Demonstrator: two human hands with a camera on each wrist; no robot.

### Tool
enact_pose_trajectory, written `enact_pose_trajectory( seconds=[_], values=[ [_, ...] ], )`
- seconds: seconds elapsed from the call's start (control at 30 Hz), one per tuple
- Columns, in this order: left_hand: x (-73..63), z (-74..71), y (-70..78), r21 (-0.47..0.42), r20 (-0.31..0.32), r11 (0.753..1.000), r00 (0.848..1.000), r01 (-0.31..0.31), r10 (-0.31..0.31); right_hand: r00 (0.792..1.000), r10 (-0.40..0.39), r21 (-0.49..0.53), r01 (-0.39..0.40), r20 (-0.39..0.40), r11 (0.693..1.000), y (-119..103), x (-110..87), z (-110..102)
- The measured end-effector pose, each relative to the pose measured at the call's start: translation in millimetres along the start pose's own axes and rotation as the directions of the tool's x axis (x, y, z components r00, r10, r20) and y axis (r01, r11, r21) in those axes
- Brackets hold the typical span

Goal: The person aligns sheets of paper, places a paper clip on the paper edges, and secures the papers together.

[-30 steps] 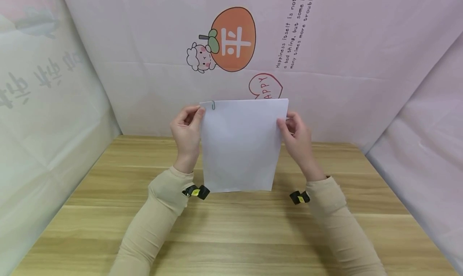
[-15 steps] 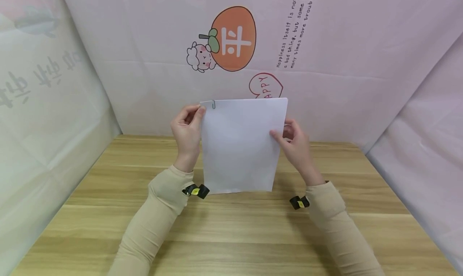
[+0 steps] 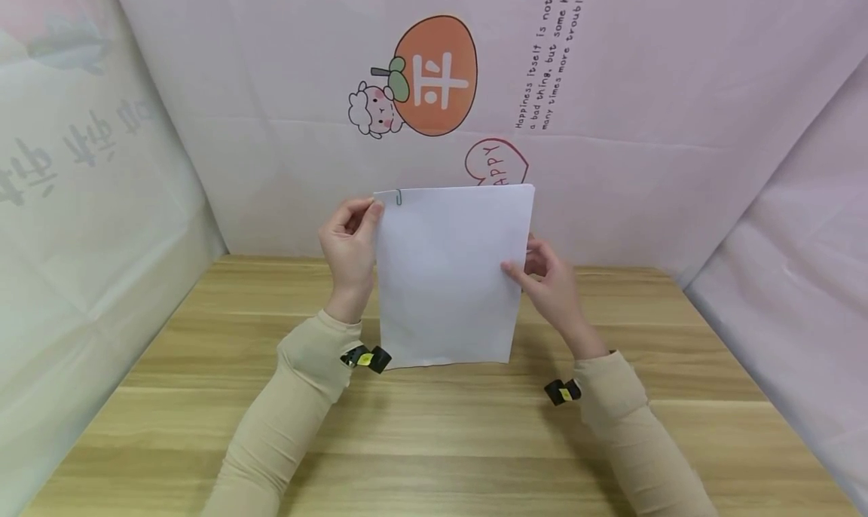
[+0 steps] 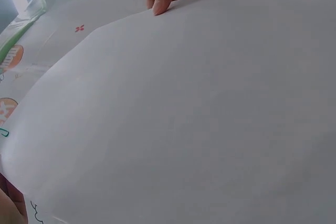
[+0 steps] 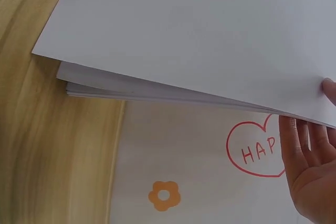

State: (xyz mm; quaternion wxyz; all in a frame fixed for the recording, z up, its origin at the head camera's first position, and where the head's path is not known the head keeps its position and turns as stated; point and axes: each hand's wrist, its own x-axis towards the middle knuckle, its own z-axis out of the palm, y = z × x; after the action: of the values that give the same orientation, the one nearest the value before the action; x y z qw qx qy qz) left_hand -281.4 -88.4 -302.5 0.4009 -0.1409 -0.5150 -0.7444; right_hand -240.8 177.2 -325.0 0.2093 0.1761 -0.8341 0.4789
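Note:
A stack of white paper sheets (image 3: 447,276) is held upright over the table, its lower edge close to the wood. A green paper clip (image 3: 398,197) sits on the top edge near the upper left corner. My left hand (image 3: 351,242) pinches that corner between thumb and fingers. Lower down the opposite side, my right hand (image 3: 552,283) pinches the right edge, thumb on the front and fingers behind. In the right wrist view, the sheets (image 5: 184,35) fan slightly apart at their lower corner. The left wrist view shows the blank front sheet (image 4: 184,103) bowing a little.
A wooden table (image 3: 434,442) lies beneath both forearms. Behind it hangs a white cloth backdrop (image 3: 271,163) with an orange fruit print (image 3: 437,76) and lettering. More white cloth (image 3: 81,238) closes off the sides. A small black camera (image 3: 369,359) is on each wrist.
My right hand has slid down the right edge of the paper stack, from near the upper corner to about mid-height. The left hand keeps its grip at the upper left corner.

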Motion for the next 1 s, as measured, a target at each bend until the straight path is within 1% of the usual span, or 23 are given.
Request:
enact_pose_trajectory(
  seconds=[0.1,0.3,0.57,0.83,1.0],
  values=[
    [0.2,-0.5,-1.7,0.003,0.001,1.0,1.0,-0.002,0.002,0.999,0.026,0.005,-0.026,0.019,1.0,4,-2.2,-1],
    [-0.2,-1.1,-4.6,0.003,0.0,1.0,1.0,0.003,-0.003,0.994,0.062,0.038,-0.066,0.092,0.997,10,-5.6,-3],
    [0.9,-1.1,-6.3,0.011,0.004,1.0,1.0,0.014,-0.014,0.969,0.146,0.017,-0.153,0.199,0.988,11,-8.4,-5],
    [2.4,-2.6,-6.1,0.045,0.025,0.999,1.0,0.007,-0.008,0.955,0.154,0.023,-0.165,0.254,0.986,12,-8.7,-5],
    [2.5,-4.2,-6.9,0.05,0.036,0.999,0.999,0.023,-0.025,0.953,0.141,0.031,-0.155,0.269,0.987,14,-7.9,-3]
  ],
)
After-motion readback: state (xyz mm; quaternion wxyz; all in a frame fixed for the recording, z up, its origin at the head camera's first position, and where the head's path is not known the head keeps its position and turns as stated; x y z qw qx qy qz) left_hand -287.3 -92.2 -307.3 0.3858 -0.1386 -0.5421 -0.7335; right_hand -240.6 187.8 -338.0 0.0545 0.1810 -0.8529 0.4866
